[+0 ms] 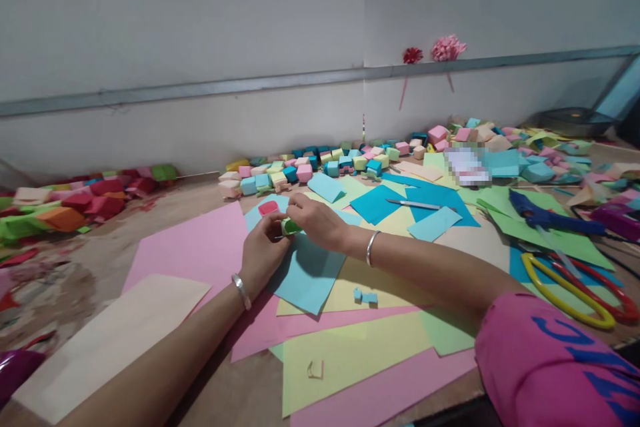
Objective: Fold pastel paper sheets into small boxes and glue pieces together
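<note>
Both of my hands meet over a light blue paper sheet (307,273) in the middle of the table. My left hand (264,251) is closed round a small green tube, probably a glue stick (289,227). My right hand (316,219) pinches the tube's other end with its fingers curled. A small pink cap-like piece (269,207) lies just beyond my left hand on blue paper. Each wrist wears a silver bangle.
Coloured paper sheets cover the table. Several small folded paper cubes (320,163) lie along the back wall, more at far left (85,203). A blue glue gun (545,219), yellow and red scissors (575,283) and a craft knife (413,203) lie at right. Two paper flowers (447,48) sit on the wall ledge.
</note>
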The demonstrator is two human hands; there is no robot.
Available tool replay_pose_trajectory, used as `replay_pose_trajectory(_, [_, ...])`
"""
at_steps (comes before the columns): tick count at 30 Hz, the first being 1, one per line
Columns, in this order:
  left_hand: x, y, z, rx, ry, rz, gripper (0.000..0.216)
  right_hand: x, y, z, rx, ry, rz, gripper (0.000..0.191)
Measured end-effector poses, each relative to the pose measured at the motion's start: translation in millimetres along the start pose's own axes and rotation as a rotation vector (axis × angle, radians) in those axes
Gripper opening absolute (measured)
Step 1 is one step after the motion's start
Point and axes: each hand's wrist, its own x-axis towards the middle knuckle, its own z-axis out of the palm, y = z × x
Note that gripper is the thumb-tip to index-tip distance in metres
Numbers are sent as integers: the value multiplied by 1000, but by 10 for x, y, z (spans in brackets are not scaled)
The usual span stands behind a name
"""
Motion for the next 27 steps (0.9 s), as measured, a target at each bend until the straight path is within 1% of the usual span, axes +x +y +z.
replay_pose_trajectory(7, [-17,71,-20,39,16,0,35,-6,-13,80,72,103,-30,21])
replay_pose_trajectory(10, [-22,82,-24,34,7,-1,38,-12,-9,93,78,120,-36,20])
replay_pose_trajectory(14, [-18,38,-17,3,-10,1,39,-18,14,138,86,145,-40,22])
replay_pose_trajectory(20, [-8,-38,3,-59,-31,24,43,-33,36,197,116,132,-13,24])
replay_pose_trajectory(27, [-14,-4,-2,-95,-26,3,42,-38,50,190,128,188,0,19])
